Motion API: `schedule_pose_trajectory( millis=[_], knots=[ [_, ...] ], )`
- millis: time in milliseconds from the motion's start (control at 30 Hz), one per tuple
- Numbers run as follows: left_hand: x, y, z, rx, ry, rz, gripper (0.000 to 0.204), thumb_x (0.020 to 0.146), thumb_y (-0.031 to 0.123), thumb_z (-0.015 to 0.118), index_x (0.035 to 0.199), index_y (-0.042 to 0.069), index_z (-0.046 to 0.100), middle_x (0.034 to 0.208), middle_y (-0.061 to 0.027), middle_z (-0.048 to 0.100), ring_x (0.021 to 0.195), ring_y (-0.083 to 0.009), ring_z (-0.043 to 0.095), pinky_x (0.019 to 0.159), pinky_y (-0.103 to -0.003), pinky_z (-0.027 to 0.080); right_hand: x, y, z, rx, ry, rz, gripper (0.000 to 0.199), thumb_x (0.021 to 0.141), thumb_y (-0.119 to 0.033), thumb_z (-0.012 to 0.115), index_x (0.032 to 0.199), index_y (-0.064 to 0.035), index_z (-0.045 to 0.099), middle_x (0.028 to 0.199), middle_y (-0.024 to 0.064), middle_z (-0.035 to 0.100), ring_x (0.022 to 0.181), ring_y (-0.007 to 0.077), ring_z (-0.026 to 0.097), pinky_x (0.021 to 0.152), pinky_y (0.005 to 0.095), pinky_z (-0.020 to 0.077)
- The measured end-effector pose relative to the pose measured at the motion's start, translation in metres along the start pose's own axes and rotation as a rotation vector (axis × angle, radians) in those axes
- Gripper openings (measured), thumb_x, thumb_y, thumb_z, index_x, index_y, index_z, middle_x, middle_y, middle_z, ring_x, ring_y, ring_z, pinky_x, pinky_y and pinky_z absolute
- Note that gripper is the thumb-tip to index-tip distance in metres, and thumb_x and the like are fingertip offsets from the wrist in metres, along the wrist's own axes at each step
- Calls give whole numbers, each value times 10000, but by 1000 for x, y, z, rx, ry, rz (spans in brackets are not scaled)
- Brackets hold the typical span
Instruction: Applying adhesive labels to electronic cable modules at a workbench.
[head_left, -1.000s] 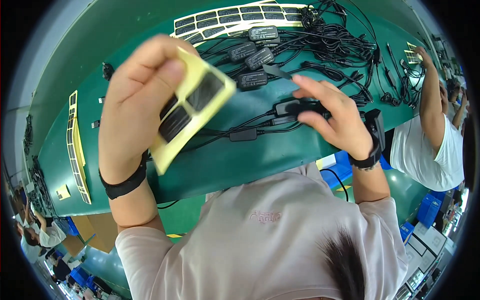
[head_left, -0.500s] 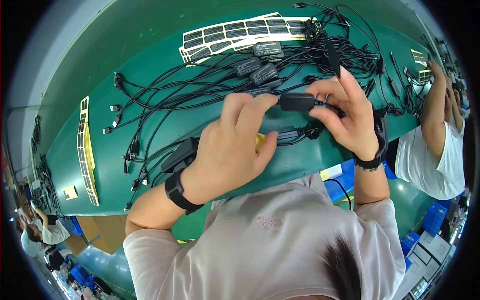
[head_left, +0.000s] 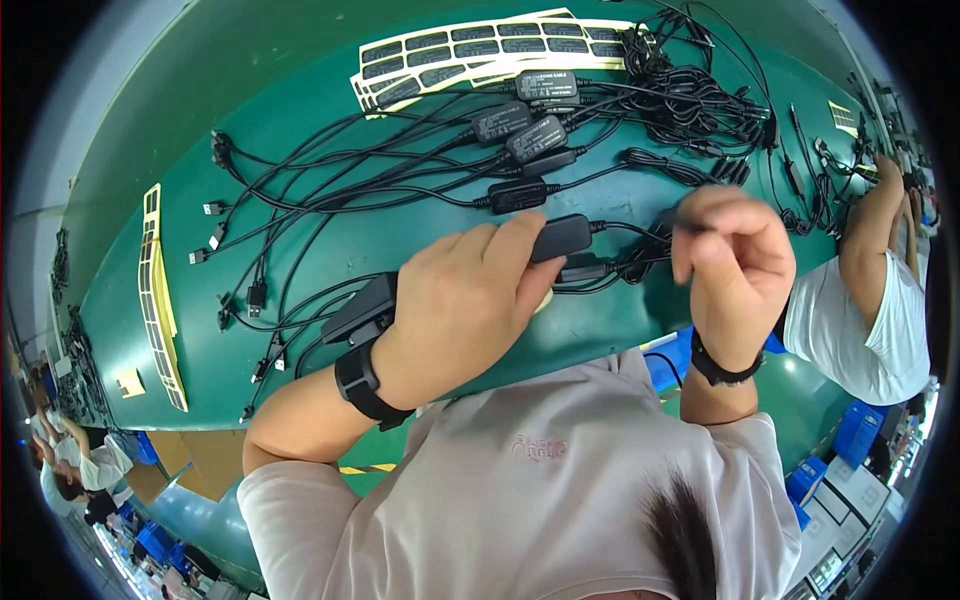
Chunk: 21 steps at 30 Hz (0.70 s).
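Observation:
My left hand (head_left: 462,292) is closed on a black cable's inline box (head_left: 564,236), its fingers and thumb gripping the left end. The visible face of that box is plain black. Beneath it lies another dark cable box (head_left: 584,271), partly covered by my thumb. To the right, my right hand (head_left: 742,262) is raised off the box with thumb and fingers pinched together. A thin dark piece (head_left: 692,227) sticks out from the pinch, too blurred to name. Several cable boxes with printed labels (head_left: 537,139) lie just beyond my left hand.
Sheets of black labels (head_left: 470,48) lie at the back, and another strip (head_left: 158,300) at the left. Coiled black cables (head_left: 690,100) are heaped at back right. A black block-like object (head_left: 362,308) sits by my left wrist. At the right sits a co-worker (head_left: 860,310).
My right hand has let go of the cable box and moved right and down. The box stays in my left hand, slightly lower and tilted. My view has shifted a little.

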<state>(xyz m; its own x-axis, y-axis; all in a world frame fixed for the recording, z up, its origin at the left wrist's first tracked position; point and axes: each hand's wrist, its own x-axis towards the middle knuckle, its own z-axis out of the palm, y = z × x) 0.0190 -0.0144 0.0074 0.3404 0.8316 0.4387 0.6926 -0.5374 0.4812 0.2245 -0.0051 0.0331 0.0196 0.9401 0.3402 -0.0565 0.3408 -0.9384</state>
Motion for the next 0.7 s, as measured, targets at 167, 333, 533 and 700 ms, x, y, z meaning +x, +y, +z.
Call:
schedule_pose_trajectory(
  millis=[167, 333, 533, 700],
  knots=[
    [0, -2, 2, -48, -10, -10, 380, 636, 108, 735, 973, 26, 579, 696, -75, 593, 582, -240, 584, 516, -333, 471, -17, -4, 10, 86, -148, 506, 104, 789, 64, 640, 883, 27, 617, 739, 77, 614, 505, 52, 473, 434, 180, 333],
    [0, -1, 1, -121, -40, -96, 332, 635, 98, 757, 944, 63, 639, 762, -87, 652, 629, -257, 627, 544, -328, 490, -9, 2, 15, 7, -148, 663, 77, 779, 23, 687, 850, 15, 657, 683, 18, 624, 514, 20, 480, 444, 156, 343],
    [-2, -5, 3, -159, 6, -55, 338, 624, 120, 783, 927, 59, 648, 758, -79, 661, 635, -241, 638, 550, -313, 494, -2, 6, 12, -14, -180, 619, 72, 776, -8, 709, 840, 1, 677, 686, 4, 638, 531, 8, 494, 451, 150, 356],
    [-3, -6, 5, -180, 20, -76, 348, 623, 140, 801, 926, 58, 651, 751, -75, 664, 635, -219, 647, 552, -297, 497, 1, 7, 13, -37, -195, 645, 77, 774, -32, 714, 837, -2, 681, 678, -2, 637, 526, 5, 487, 446, 154, 350]
  ],
)
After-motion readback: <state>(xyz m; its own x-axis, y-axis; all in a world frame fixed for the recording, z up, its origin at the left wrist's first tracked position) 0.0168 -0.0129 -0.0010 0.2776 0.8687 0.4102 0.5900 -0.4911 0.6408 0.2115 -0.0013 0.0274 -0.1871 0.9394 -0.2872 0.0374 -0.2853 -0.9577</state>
